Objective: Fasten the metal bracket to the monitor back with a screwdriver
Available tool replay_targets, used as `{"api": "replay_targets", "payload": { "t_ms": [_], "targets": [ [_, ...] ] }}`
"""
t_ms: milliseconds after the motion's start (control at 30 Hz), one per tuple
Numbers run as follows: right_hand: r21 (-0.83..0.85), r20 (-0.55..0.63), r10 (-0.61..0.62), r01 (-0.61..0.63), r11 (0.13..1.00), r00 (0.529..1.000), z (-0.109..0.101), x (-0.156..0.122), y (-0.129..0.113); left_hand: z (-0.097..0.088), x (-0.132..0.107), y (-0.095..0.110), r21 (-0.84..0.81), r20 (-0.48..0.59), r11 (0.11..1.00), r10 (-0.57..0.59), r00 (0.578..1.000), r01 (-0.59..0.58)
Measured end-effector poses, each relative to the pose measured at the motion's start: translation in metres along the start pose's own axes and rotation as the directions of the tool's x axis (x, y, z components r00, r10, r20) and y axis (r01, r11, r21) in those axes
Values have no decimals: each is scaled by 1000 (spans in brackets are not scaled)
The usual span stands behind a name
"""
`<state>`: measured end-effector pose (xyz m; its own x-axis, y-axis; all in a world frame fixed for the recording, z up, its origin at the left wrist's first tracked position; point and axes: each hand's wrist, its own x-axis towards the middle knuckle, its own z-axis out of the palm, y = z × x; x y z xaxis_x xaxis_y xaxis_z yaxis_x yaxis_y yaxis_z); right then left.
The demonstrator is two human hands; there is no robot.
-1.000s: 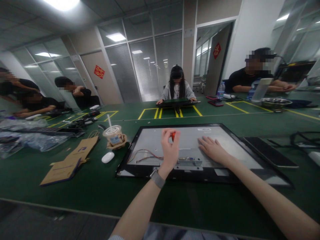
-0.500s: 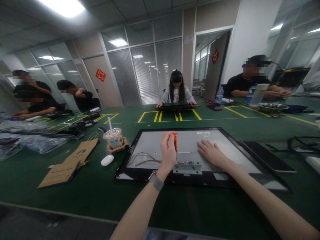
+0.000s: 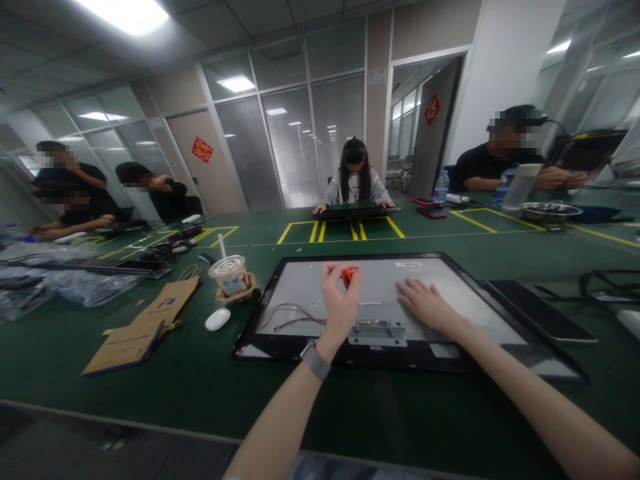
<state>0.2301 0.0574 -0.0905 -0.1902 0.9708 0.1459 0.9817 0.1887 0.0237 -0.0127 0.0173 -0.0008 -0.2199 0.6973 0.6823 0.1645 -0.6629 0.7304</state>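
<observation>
My left hand point(image 3: 339, 300), with a watch point(image 3: 315, 361) at the wrist, pinches the orange and black handle of a screwdriver point(image 3: 349, 277). It is above a metal bracket with connectors point(image 3: 379, 333), and the tool's tip is hidden by the hand. Under both hands lies a flat display panel point(image 3: 290, 280), its grey metal back up inside a black frame. My right hand point(image 3: 427, 305) rests flat on the panel's right part, fingers spread. Thin wires point(image 3: 293, 317) run across the metal, left of my left hand.
Left of the panel are a white mouse-like case point(image 3: 217, 319), an iced drink cup point(image 3: 230, 275) and a brown paper bag point(image 3: 145, 327). A dark flat slab point(image 3: 537, 308) lies to the right. Opposite, a person point(image 3: 355, 180) holds another panel point(image 3: 357, 213). Other people sit farther off.
My left hand has rolled around the screwdriver handle, its fingers now forming a wider loop. My right hand stays flat on the panel. The view has shifted slightly.
</observation>
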Motion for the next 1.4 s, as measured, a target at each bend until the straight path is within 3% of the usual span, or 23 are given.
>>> {"api": "replay_targets", "payload": {
  "t_ms": [133, 300, 500, 700, 900, 1067, 1133, 1400],
  "targets": [
    [-7, -10, 3, -3, 1000, 1000, 2, 0, 0, 0, 0, 1, -89, 30, 995, -32, 999, 35],
    [-12, 12, 4, -4, 1000, 1000, -1, 0, -1, 2, -2, -1, -174, 124, 972, -139, 983, 159],
    [-21, 29, 14, -13, 1000, 999, -4, 0, -1, 0, 0, 0, -2, 25, 1000, -13, 1000, 13],
    [-3, 17, 10, -10, 1000, 1000, 1, 1, 1, -2, 1, 2, -75, 54, 997, -29, 998, 33],
    [-3, -5, 8, -9, 1000, 1000, 3, 1, 1, 2, -1, -2, -183, 135, 968, -150, 979, 174],
    [-10, -5, 1, -1, 1000, 1000, 4, 1, 2, 1, -1, -1, -26, 42, 999, -36, 998, 37],
    [-9, -25, -6, 6, 1000, 1000, 6, 2, 3, 0, 0, 0, -14, 18, 999, -34, 999, 34],
    [-7, -23, 8, -8, 1000, 1000, 9, 3, 3, 0, -2, 0, -172, 155, 979, -83, 984, 110]
  ]
}}
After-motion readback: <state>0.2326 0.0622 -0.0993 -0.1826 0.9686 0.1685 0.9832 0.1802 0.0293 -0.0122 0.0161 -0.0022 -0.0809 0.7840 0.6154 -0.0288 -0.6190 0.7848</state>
